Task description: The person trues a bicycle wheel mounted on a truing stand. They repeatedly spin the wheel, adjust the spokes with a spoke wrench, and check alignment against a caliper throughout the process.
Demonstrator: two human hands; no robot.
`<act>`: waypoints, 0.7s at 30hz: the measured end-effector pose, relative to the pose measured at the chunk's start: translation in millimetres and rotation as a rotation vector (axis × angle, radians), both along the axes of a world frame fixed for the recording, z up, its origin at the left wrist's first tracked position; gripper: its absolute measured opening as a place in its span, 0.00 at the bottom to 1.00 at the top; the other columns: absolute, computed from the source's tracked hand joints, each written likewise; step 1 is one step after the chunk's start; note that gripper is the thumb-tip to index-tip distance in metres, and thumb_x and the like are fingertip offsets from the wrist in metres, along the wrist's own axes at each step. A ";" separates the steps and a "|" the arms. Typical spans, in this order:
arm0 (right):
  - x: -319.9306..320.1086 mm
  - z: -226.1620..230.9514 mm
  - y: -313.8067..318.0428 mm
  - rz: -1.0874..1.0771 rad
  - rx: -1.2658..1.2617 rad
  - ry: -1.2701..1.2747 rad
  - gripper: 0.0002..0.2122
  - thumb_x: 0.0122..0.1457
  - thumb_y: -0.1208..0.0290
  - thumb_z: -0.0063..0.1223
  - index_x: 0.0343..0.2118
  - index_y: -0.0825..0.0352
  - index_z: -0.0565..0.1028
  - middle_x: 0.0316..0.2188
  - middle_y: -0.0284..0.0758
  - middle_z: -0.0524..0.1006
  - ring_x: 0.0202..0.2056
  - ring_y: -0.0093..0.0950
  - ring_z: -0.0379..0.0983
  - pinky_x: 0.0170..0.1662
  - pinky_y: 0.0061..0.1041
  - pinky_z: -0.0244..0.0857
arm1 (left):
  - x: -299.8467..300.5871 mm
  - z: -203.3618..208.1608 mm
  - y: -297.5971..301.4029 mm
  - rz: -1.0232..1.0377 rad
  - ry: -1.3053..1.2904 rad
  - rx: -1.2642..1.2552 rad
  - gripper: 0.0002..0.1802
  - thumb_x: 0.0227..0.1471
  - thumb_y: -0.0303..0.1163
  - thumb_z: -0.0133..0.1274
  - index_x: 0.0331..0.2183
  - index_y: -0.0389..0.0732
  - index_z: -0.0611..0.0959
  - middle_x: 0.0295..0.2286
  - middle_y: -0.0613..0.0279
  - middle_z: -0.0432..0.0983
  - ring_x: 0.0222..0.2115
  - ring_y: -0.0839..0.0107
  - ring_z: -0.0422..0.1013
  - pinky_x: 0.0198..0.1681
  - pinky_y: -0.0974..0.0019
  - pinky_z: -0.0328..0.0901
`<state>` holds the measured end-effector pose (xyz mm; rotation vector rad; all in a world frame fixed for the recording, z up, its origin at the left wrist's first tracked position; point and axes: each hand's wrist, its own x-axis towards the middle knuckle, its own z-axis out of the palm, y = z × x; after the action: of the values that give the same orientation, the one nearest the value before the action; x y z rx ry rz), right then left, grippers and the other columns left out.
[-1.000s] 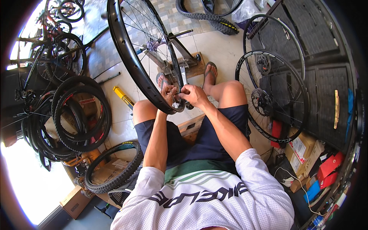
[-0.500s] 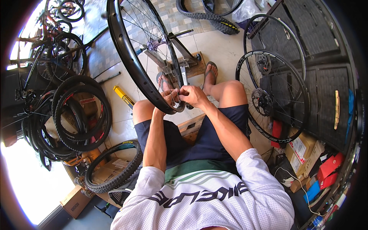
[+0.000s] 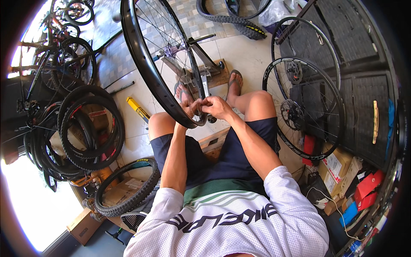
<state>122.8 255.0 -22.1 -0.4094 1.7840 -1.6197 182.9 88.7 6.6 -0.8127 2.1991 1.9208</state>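
A black bicycle wheel rim without a tyre stands upright between my legs, laced with thin spokes to a purplish hub. It is mounted in a metal truing stand on a wooden base. At the rim's near lower end my left hand reaches in among the spokes, partly hidden by the rim, with its fingers pinched. My right hand meets it from the right side, its thumb and fingertips closed beside the left fingertips. Whatever small thing lies between the fingertips is too small to make out.
Two spoked wheels with disc rotors lean on dark cabinets at the right. Tyres hang at the left near several bicycles. A loose tyre lies lower left, a yellow tool on the floor. Cardboard boxes stand lower right.
My left hand has shifted slightly right, closer to my right fingertips. The rim has moved a little to the right. My right hand stays almost in place.
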 end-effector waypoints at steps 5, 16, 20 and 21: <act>-8.3 -1.7 -1.0 -0.209 -0.092 -0.054 0.11 0.58 0.68 0.61 0.34 0.73 0.77 0.28 0.33 0.81 0.29 0.19 0.74 0.34 0.21 0.68 | -0.3 -5.4 -7.3 0.264 -0.058 0.215 0.22 0.56 0.49 0.60 0.27 0.36 0.81 0.17 0.70 0.70 0.15 0.84 0.62 0.17 0.75 0.53; -1.1 -4.9 0.4 -0.073 0.235 0.167 0.13 0.55 0.64 0.63 0.32 0.72 0.78 0.26 0.37 0.82 0.27 0.24 0.77 0.32 0.26 0.68 | 4.4 -45.1 -18.2 0.022 0.035 0.214 0.11 0.58 0.36 0.59 0.35 0.37 0.81 0.23 0.69 0.75 0.20 0.83 0.69 0.21 0.77 0.63; 0.7 -4.4 -2.5 -0.048 0.121 0.178 0.11 0.56 0.67 0.62 0.33 0.72 0.78 0.28 0.38 0.83 0.29 0.23 0.78 0.33 0.24 0.69 | 3.5 -51.5 -15.8 0.089 0.083 0.206 0.13 0.58 0.39 0.59 0.33 0.37 0.81 0.21 0.69 0.75 0.20 0.83 0.69 0.21 0.77 0.62; 2.1 -2.5 -2.5 -0.031 0.103 0.184 0.11 0.56 0.68 0.62 0.34 0.72 0.78 0.28 0.38 0.83 0.29 0.23 0.78 0.33 0.23 0.69 | 5.9 -53.2 -18.9 0.054 0.057 0.143 0.14 0.58 0.40 0.59 0.33 0.36 0.81 0.21 0.69 0.75 0.20 0.83 0.69 0.21 0.77 0.62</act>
<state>124.9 252.5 -24.6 -0.4984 2.0105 -1.5453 188.8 69.7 -46.6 -0.8121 2.0606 2.1233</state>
